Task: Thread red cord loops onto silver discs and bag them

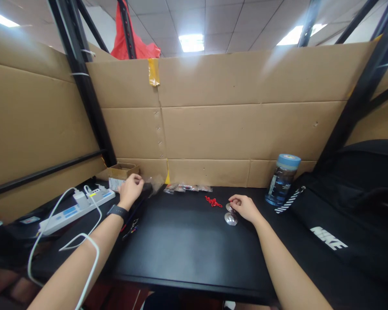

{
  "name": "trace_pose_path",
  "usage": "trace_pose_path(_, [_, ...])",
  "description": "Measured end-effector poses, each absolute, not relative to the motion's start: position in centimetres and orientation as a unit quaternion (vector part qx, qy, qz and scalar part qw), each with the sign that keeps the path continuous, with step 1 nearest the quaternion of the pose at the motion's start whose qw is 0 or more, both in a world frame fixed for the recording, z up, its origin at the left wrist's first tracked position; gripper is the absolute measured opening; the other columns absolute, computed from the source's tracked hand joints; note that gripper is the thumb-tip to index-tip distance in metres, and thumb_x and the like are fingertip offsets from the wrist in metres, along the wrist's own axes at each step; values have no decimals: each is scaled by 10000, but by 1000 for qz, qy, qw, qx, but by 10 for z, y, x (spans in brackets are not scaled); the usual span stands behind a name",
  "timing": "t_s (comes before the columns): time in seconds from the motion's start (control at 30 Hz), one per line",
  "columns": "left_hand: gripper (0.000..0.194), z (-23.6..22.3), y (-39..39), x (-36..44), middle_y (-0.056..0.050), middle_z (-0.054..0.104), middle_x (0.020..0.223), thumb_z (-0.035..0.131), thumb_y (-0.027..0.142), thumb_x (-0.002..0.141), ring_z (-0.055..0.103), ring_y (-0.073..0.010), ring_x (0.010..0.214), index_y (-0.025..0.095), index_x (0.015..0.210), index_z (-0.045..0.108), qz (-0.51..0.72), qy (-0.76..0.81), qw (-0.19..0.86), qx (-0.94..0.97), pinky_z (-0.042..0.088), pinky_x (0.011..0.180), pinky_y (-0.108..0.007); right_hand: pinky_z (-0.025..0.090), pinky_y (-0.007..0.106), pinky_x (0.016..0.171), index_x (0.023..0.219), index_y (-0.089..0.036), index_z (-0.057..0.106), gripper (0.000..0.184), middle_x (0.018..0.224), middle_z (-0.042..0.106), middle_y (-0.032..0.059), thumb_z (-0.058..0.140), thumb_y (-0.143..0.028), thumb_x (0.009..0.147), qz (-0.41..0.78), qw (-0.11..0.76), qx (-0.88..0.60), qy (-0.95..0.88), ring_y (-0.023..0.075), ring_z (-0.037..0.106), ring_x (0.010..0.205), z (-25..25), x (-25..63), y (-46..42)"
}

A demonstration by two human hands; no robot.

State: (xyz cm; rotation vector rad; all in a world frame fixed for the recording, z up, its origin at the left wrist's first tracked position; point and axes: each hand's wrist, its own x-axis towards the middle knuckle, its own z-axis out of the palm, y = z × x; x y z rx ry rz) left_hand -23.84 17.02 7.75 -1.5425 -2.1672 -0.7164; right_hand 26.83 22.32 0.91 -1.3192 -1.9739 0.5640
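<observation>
My left hand (131, 187) reaches to the far left of the black table (187, 241), fingers curled on a clear plastic bag (153, 184) next to a small cardboard box (123, 171). A dark watch sits on that wrist. My right hand (245, 206) rests near the table's middle right, fingers pinched on a small shiny metal piece (230, 214). A second rounded metal piece seems to lie just below it. A red cord (213, 201) lies on the table a little left of that hand.
Several small clear packets (187, 187) lie along the cardboard wall (213, 129). A white power strip (74, 209) with white cables lies at left. A blue-capped bottle (283, 178) stands at right beside a black bag (345, 215). Small tools (131, 227) lie by my left forearm.
</observation>
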Motion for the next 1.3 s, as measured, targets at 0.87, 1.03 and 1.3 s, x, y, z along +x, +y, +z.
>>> trace_pose_path(0.87, [285, 32, 186, -236, -152, 693, 1086, 476, 126, 942, 552, -326, 1122, 214, 889, 742, -96, -658, 235, -709, 312, 989, -495, 484, 258, 644, 904, -179, 753, 176, 717, 758, 35, 618, -219, 799, 237, 340, -505, -757, 172, 697, 633, 14, 265, 219])
trace_pose_path(1.03, [206, 35, 186, -236, -202, 642, 1180, 571, 251, 926, 515, -382, 1177, 161, 1058, 701, -95, -688, 260, -671, 306, 1017, -539, 479, 256, 637, 911, -174, 756, 182, 702, 751, 30, 622, -223, 798, 238, 339, -502, -760, 170, 689, 628, 12, 265, 222])
trace_pose_path(1.3, [769, 90, 164, -193, -250, 389, 1583, 578, 349, 954, 360, -398, 1428, 125, 1603, 233, -275, -706, 316, -571, 255, 1097, -548, 479, 248, 642, 914, -170, 766, 176, 710, 746, 22, 653, -211, 786, 238, 341, -502, -759, 160, 677, 647, 8, 267, 227])
